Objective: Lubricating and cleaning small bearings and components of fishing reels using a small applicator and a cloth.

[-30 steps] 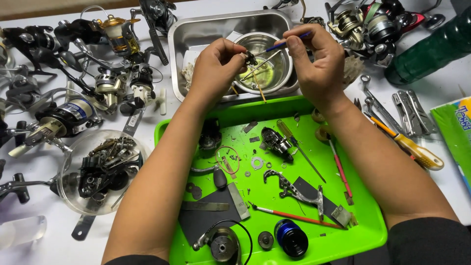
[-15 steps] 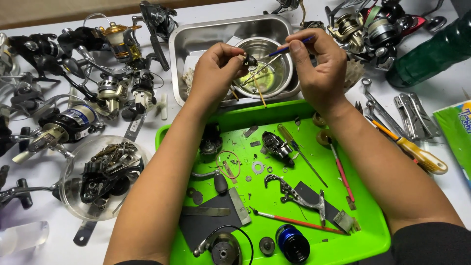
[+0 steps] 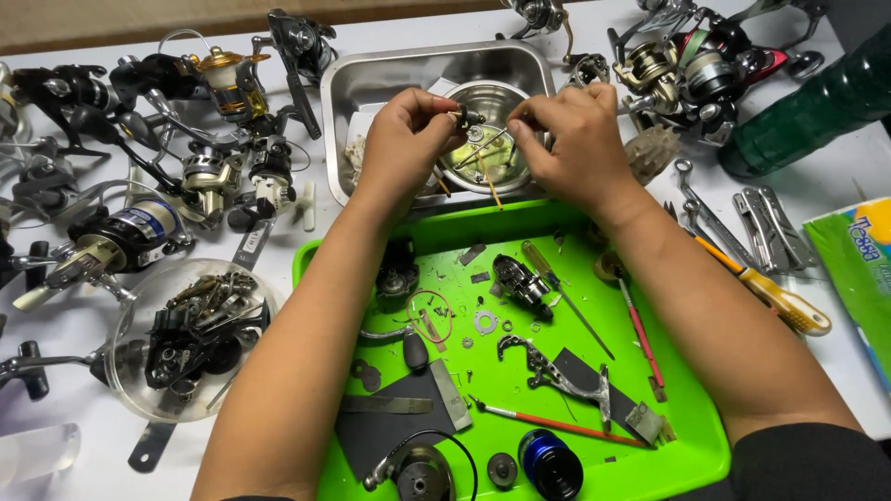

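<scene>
My left hand [image 3: 404, 139] pinches a small dark metal reel part [image 3: 467, 117] above a round steel bowl [image 3: 483, 160] that sits inside a rectangular steel pan [image 3: 371, 74]. My right hand [image 3: 564, 139] holds a thin brush [image 3: 483, 148] whose tip points at that part. Both hands hover over the pan, just beyond the green tray [image 3: 696, 436]. The tray carries several loose reel parts: a dark reel body [image 3: 522, 283], a metal handle arm [image 3: 548, 371], a blue spool [image 3: 549, 464], washers and a red-handled brush [image 3: 557, 424].
Several fishing reels [image 3: 139, 232] lie on the white table at left and at the back right [image 3: 691, 70]. A clear bowl of dark parts [image 3: 190, 339] stands left of the tray. Wrenches and a yellow-handled screwdriver [image 3: 770, 292] lie right, beside a green bottle [image 3: 817, 111] and a tissue pack [image 3: 858, 269].
Both hands stay over the steel bowl with small working movements; the brush in my right hand has tilted lower toward the part. The camera view has shifted slightly.
</scene>
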